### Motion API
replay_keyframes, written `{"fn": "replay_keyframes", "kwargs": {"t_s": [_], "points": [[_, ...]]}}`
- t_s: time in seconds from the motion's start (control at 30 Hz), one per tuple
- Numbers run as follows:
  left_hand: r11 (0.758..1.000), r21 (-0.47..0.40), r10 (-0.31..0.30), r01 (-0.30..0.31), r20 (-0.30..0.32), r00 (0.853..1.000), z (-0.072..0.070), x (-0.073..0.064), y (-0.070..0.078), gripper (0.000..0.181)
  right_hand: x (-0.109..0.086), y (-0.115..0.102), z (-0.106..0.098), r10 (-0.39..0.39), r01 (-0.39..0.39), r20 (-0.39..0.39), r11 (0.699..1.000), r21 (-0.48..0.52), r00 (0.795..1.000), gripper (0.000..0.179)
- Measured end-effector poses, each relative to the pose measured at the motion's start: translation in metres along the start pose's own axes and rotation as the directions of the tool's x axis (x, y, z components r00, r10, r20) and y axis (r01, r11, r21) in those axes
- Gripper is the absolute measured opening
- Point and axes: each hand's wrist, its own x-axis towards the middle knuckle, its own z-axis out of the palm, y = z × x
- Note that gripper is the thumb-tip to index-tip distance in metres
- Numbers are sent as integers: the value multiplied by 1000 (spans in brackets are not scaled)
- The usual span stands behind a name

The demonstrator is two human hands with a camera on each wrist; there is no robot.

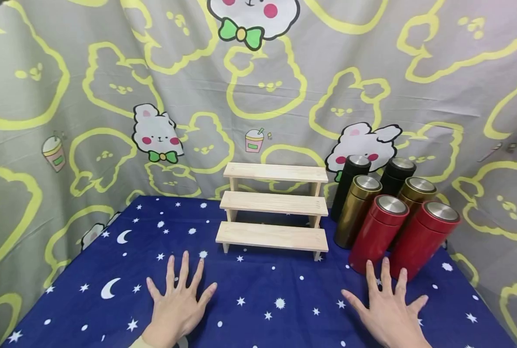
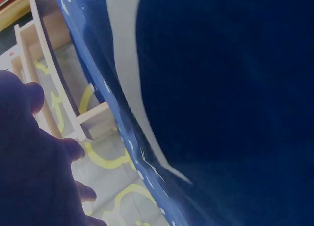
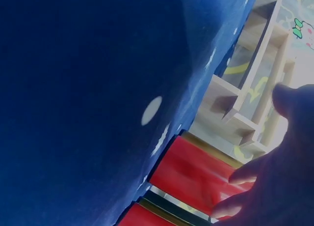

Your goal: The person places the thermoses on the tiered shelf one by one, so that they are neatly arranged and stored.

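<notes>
My left hand (image 1: 177, 304) lies palm down with fingers spread over the blue cloth, holding nothing. On the other side my right hand (image 1: 391, 309) is spread the same way, its fingertips just in front of two red thermos flasks (image 1: 377, 232). Behind the red pair stand two gold thermos flasks (image 1: 357, 208), and two black ones (image 1: 349, 186) are at the back. A three-step wooden shelf (image 1: 273, 203) stands at the middle back with bare boards. In the right wrist view, the red flask (image 3: 191, 174) and the shelf (image 3: 255, 64) appear beyond the dark hand (image 3: 279, 177).
A dark blue cloth (image 1: 258, 299) with white stars and moons covers the table. A grey curtain (image 1: 188, 87) with yellow cartoon outlines hangs behind the shelf and along both sides. The flasks stand close together to the right of the shelf.
</notes>
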Motion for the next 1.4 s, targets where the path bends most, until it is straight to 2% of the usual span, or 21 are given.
{"fn": "replay_keyframes", "kwargs": {"t_s": [0.1, 0.17, 0.23, 0.3, 0.37, 0.43, 0.47, 0.5, 0.53, 0.63, 0.7, 0.73, 0.8, 0.87, 1.03, 1.2, 1.33, 1.4], "points": [[1000, 3, 1, -1, -2, 1000, 0, 0, 0, 72, -2, 0, -1, -21, 21, -57, 1000, 3, 998, 111], [1000, 7, 5, -5, -2, 1000, -1, 1, 1, 73, -4, 2, -3, -48, 49, -138, 999, 4, 989, 106], [1000, 10, 16, -15, -24, 1000, -2, 2, 1, 73, -5, 3, -8, -67, 74, -234, 997, 24, 970, 100], [1000, -8, 21, -22, -85, 996, -4, 5, 1, 71, -3, 6, -14, -75, 100, -330, 993, 61, 941, 92], [996, -84, 5, -19, -168, 986, -7, 11, 0, 66, 1, 8, -22, -52, 113, -404, 985, 128, 913, 84], [973, -229, -58, 6, -219, 974, -10, 19, 0, 58, 6, 9, -29, -3, 113, -460, 971, 212, 888, 81], [947, -321, -94, 16, -230, 969, -11, 23, -1, 54, 9, 9, -33, 27, 111, -479, 960, 258, 878, 81], [907, -421, -130, 23, -226, 966, -12, 28, -1, 51, 12, 8, -35, 61, 105, -490, 947, 304, 870, 81], [852, -523, -163, 30, -209, 964, -11, 33, -1, 49, 15, 7, -38, 97, 94, -493, 932, 349, 865, 83], [658, -753, -213, 22, -157, 964, -6, 48, -1, 47, 23, 4, -41, 174, 82, -494, 888, 453, 852, 87], [529, -849, -220, 2, -135, 966, -1, 59, 0, 44, 26, 2, -40, 205, 78, -482, 861, 502, 852, 91], [476, -879, -227, -4, -127, 966, 2, 64, 1, 43, 28, 1, -39, 216, 75, -474, 850, 521, 853, 93], [401, -916, -247, 0, -109, 963, 7, 74, 4, 41, 30, -1, -38, 235, 65, -458, 833, 549, 858, 97], [342, -940, -273, 8, -91, 958, 12, 83, 8, 39, 33, -1, -37, 254, 55, -445, 818, 573, 858, 100], [244, -969, -300, 30, -46, 953, 21, 100, 15, 40, 39, -1, -33, 274, 61, -423, 776, 628, 864, 101], [170, -985, -290, 31, -20, 957, 23, 109, 20, 39, 46, -2, -28, 255, 100, -404, 729, 677, 878, 98], [143, -989, -278, 23, -18, 961, 26, 114, 26, 36, 51, -2, -25, 249, 117, -384, 688, 716, 889, 99], [148, -989, -277, 29, -13, 961, 28, 116, 29, 34, 53, -2, -24, 242, 124, -379, 677, 725, 893, 99]]}}
